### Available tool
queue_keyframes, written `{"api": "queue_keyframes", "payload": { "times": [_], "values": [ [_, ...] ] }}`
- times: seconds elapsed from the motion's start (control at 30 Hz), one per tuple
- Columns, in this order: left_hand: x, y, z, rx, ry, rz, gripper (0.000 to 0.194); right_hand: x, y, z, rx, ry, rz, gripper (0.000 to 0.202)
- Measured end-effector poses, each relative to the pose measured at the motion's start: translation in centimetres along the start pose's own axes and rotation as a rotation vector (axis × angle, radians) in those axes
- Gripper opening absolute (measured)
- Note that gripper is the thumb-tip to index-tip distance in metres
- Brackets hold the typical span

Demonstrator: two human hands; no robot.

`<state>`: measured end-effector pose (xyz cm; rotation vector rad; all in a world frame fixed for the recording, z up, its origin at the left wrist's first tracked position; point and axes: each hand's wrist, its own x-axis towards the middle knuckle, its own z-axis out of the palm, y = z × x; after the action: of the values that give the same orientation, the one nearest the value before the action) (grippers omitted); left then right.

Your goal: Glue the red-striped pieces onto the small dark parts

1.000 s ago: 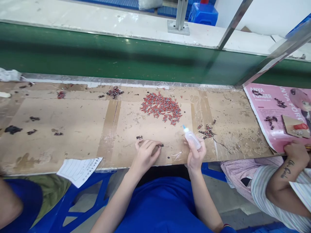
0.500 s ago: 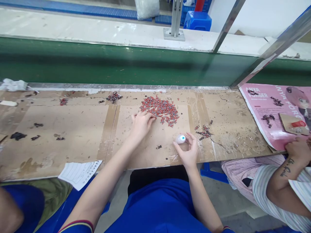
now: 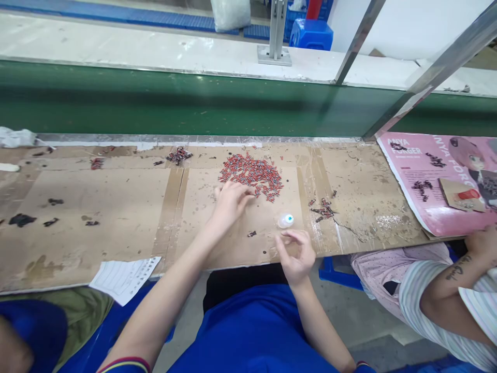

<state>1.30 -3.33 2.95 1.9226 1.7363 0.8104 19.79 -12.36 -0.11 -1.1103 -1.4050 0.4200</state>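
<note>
A wide pile of small red-and-dark parts (image 3: 252, 173) lies on the cardboard-covered bench. My left hand (image 3: 233, 202) is at the pile's lower edge, its fingers drawn together in a pinch. Whatever sits between those fingertips is too small to make out. A small white bottle (image 3: 286, 221) with a blue-green tip stands on the cardboard to the right of the pile. Just below it is my right hand (image 3: 297, 254), apart from the bottle, with thumb and fingers separated and nothing visible in them. One small dark part (image 3: 252, 234) lies between my hands.
Loose dark parts (image 3: 323, 210) are scattered to the right of the bottle. Another small cluster (image 3: 179, 155) lies at the back left. A paper sheet (image 3: 124, 277) overhangs the front edge. Far right, a person's tattooed forearm (image 3: 458, 269) is near a pink poster (image 3: 419, 207).
My right hand has let go of the bottle and drawn back toward me, leaving it standing. My left hand has shifted slightly right along the pile's edge.
</note>
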Motion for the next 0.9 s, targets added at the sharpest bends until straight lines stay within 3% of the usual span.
{"api": "queue_keyframes", "payload": {
  "times": [0.1,0.2,0.4,0.53,0.73,0.9],
  "values": [
    [-3.5,2.0,0.0,-0.339,0.007,0.026,0.011,-0.3,-0.8,1.1,0.184,-0.111,0.214,0.025],
    [-6.5,3.3,0.3,-0.581,-0.032,-0.079,0.013,-0.7,-1.2,2.1,0.342,-0.116,0.440,0.021],
    [-8.9,2.7,1.0,-0.745,0.004,-0.262,0.019,-1.2,-1.5,3.0,0.416,-0.113,0.697,0.019],
    [-9.8,1.4,1.6,-0.642,0.013,-0.242,0.018,-1.2,-1.4,2.9,0.403,-0.202,0.750,0.022],
    [-10.4,-0.1,3.4,-0.087,0.107,-0.183,0.014,-0.6,-0.5,2.4,0.186,-0.287,0.652,0.021],
    [-10.3,-0.2,3.8,-0.072,0.072,-0.163,0.014,-0.4,-0.5,2.5,0.127,-0.338,0.666,0.023]
  ]
}}
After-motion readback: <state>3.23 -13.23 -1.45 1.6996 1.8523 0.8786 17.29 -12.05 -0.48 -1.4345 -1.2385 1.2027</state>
